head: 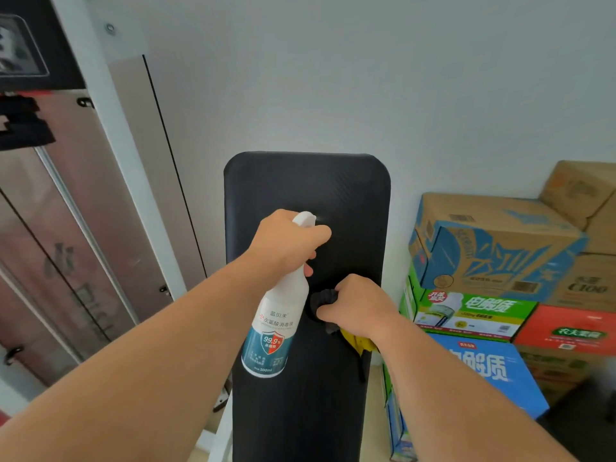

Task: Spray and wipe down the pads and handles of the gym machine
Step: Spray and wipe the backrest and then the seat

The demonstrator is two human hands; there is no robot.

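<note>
My left hand [288,240] grips the spray bottle [273,323] by its trigger head, nozzle aimed at the black pad [300,181] ahead. My right hand [358,303] bunches a dark cloth [322,299] against the pad, fingers curled tight.

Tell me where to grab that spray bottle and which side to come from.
Grip the spray bottle at its narrow neck just under the white trigger head, coming from the back, opposite the nozzle. The neck is slim enough to close round, the body below widens, and the nozzle faces the black pad. The left hand holds it there.
</note>
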